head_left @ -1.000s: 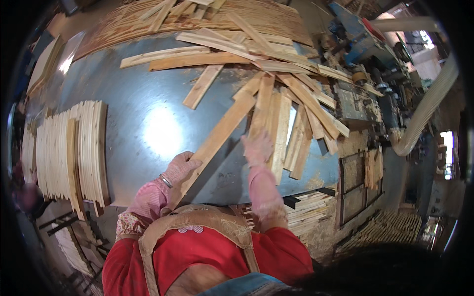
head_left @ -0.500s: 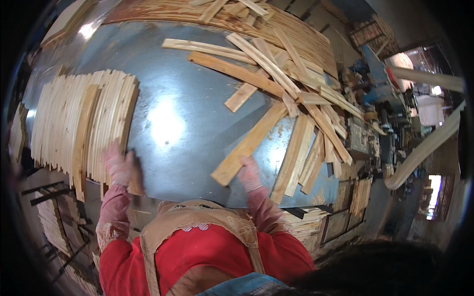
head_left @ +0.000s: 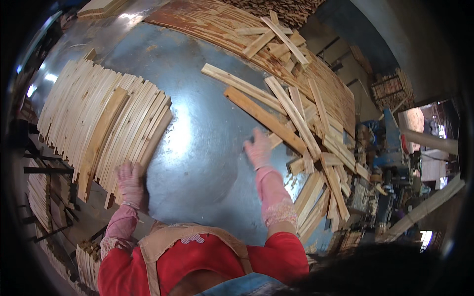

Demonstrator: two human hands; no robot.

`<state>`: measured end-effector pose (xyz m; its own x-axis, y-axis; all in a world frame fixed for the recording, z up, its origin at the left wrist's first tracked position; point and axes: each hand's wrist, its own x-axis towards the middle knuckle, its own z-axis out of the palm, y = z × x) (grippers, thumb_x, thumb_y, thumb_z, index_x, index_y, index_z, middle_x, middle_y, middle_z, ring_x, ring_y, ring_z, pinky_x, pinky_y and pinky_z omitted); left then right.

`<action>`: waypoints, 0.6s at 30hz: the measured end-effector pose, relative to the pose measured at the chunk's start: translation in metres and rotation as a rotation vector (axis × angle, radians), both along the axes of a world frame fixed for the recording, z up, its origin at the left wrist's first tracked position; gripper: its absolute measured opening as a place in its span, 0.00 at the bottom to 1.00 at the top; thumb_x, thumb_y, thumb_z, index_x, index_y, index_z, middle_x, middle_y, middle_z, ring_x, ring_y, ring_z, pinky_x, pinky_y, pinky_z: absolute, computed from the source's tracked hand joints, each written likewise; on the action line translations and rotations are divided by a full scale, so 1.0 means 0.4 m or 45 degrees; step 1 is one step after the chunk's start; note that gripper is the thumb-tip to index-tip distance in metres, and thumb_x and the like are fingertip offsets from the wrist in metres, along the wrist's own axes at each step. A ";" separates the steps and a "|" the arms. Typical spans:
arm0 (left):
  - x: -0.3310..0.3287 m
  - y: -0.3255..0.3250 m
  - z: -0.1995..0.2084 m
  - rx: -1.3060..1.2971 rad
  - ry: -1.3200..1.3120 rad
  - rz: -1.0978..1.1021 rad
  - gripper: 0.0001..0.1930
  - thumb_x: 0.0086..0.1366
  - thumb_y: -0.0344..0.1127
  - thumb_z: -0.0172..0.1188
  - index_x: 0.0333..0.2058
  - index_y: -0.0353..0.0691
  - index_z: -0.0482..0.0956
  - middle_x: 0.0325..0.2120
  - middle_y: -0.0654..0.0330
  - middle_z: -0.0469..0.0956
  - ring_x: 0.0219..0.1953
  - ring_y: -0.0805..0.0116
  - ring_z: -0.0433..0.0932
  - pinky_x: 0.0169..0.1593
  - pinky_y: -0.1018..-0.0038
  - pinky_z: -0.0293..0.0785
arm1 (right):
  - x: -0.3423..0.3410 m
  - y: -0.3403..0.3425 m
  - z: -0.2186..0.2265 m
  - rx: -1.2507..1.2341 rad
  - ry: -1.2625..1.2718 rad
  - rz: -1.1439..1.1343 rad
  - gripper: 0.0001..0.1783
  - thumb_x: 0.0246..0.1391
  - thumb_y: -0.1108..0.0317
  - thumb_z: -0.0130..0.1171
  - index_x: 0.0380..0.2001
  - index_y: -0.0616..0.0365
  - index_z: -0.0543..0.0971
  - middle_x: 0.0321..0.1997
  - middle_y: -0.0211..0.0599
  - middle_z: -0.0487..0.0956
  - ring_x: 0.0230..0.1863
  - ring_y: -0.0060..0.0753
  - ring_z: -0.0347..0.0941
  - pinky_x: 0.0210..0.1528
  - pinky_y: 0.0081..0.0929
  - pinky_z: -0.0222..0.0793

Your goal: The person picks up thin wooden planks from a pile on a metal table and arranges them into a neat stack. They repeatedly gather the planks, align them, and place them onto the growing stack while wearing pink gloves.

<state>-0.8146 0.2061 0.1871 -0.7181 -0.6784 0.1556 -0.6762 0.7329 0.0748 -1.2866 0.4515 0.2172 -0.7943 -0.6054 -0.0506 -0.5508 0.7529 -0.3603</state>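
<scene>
On the left of the blue-grey tabletop (head_left: 197, 192), many narrow wooden strips (head_left: 74, 108) stand packed side by side in a row. One thicker tan strip (head_left: 101, 140) lies on top of them. My left hand (head_left: 130, 183), in a pale pinkish glove, rests with fingers stretched over the near right end of the row. My right hand (head_left: 258, 150), gloved alike, is over the middle right of the table, its fingers apart and nothing in it. Close by its fingertips are a short strip end (head_left: 275, 140) and an orange-brown board (head_left: 264, 118) at the edge of a loose heap.
The loose heap of crossed boards (head_left: 301, 118) covers the table's right side. Behind it, a worn plywood sheet (head_left: 207, 24) carries more strips (head_left: 281, 42). Machinery (head_left: 390, 163) and a hose (head_left: 429, 140) stand at far right. Stacked strips (head_left: 39, 192) sit below left.
My right hand has let go of the board it held and moved forward, away from me. That board is gone from the table's middle. The view has turned, while my left hand stays by the row.
</scene>
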 end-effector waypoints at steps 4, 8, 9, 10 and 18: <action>-0.109 0.009 -0.029 -0.089 0.185 0.077 0.35 0.57 0.34 0.72 0.65 0.44 0.73 0.66 0.49 0.71 0.71 0.42 0.68 0.78 0.40 0.56 | -0.366 0.079 -0.122 0.224 0.521 -0.044 0.39 0.52 0.51 0.71 0.67 0.49 0.75 0.64 0.54 0.81 0.67 0.54 0.76 0.72 0.47 0.69; -0.353 0.132 0.076 0.754 0.279 0.017 0.34 0.65 0.34 0.68 0.70 0.41 0.70 0.62 0.46 0.76 0.68 0.46 0.73 0.75 0.54 0.65 | -0.370 -0.075 -0.001 0.614 -0.136 0.203 0.46 0.52 0.45 0.73 0.72 0.48 0.72 0.63 0.55 0.82 0.67 0.56 0.76 0.73 0.46 0.69; -0.416 0.178 0.022 1.169 0.533 0.055 0.33 0.68 0.36 0.68 0.70 0.38 0.69 0.61 0.45 0.78 0.65 0.49 0.75 0.73 0.58 0.67 | -0.328 -0.091 -0.039 0.257 -0.510 0.209 0.46 0.53 0.43 0.72 0.71 0.50 0.72 0.58 0.56 0.84 0.63 0.59 0.79 0.71 0.48 0.70; -0.479 0.222 -0.045 1.586 0.788 0.088 0.33 0.71 0.38 0.67 0.70 0.35 0.68 0.60 0.45 0.79 0.63 0.53 0.78 0.71 0.62 0.69 | -0.305 -0.112 -0.083 0.202 -0.693 0.256 0.46 0.54 0.43 0.72 0.71 0.52 0.72 0.57 0.57 0.84 0.63 0.60 0.79 0.71 0.48 0.70; -0.591 0.188 -0.048 2.299 0.843 0.465 0.27 0.75 0.36 0.65 0.67 0.30 0.73 0.54 0.56 0.85 0.53 0.69 0.82 0.60 0.69 0.78 | -0.583 -0.238 -0.236 0.239 0.481 0.234 0.51 0.57 0.39 0.68 0.79 0.46 0.64 0.77 0.51 0.70 0.75 0.56 0.68 0.74 0.56 0.66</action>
<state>-1.0512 0.2812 0.1680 -0.6592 -0.4030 -0.6349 -0.3077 -0.6258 0.7167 -1.5197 0.3565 0.1229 -0.6585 -0.7460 0.0993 -0.7479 0.6634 0.0250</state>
